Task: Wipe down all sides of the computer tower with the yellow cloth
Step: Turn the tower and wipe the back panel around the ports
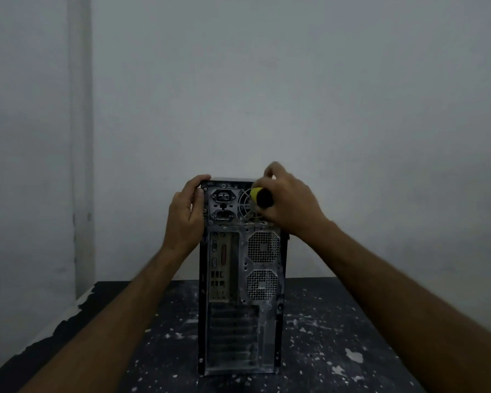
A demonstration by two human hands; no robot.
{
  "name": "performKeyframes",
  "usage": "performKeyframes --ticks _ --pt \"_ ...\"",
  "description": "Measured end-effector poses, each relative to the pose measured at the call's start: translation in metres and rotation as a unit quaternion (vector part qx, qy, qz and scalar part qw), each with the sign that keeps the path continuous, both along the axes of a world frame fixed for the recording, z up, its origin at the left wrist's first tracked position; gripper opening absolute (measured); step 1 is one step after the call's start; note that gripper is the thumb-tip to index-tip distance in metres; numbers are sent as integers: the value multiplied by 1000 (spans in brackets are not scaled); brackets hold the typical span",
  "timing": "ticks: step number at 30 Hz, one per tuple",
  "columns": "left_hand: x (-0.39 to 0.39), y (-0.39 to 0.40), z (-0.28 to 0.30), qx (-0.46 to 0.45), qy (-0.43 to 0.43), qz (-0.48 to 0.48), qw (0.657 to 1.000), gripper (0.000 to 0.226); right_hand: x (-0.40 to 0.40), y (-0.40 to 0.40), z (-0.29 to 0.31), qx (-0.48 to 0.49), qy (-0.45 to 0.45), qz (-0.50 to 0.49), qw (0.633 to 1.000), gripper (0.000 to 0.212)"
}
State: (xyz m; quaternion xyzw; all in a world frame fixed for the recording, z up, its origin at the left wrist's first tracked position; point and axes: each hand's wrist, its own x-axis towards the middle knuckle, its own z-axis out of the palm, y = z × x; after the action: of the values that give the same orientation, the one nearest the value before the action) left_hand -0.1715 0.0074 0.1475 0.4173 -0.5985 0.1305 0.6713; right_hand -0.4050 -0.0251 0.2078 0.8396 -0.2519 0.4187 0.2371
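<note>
Yellow-and-black tool handle (261, 197) gripped in curled right hand (288, 202), against fan grille at upper rear of computer tower (240, 279). Left hand (186, 214) clasping tower's top left corner, thumb on top edge. Tower upright on paint-speckled dark tabletop (338, 336).

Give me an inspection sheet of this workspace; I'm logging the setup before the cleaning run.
Surface: dark tabletop speckled with white paint flecks, chipped along its left edge.
Job's things: black metal computer tower stands upright, dusty rear panel facing the camera; no yellow cloth seen.
Clutter: nothing seen.
Hands: left hand grips the tower's upper left corner; right hand holds a yellow-and-black-handled tool, seemingly a screwdriver, at the upper fan grille.
Cables: nothing seen; rear sockets look unplugged.
Surroundings: plain pale wall behind, with a vertical ridge at left.
</note>
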Motion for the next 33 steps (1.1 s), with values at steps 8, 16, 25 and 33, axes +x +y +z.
performKeyframes --ticks 8,16,25,33 --pt "1 0 -1 -4 -11 5 1000 34 11 8 0 -26 75 -7 997 41" --pt "-5 23 9 -35 -30 77 996 38 1 1 -19 36 84 92 992 48" --pt "-95 83 16 92 66 -169 979 44 23 39 -20 261 -184 380 868 45" --pt "-20 76 35 20 -15 10 1000 45 0 26 -2 182 -176 319 913 27"
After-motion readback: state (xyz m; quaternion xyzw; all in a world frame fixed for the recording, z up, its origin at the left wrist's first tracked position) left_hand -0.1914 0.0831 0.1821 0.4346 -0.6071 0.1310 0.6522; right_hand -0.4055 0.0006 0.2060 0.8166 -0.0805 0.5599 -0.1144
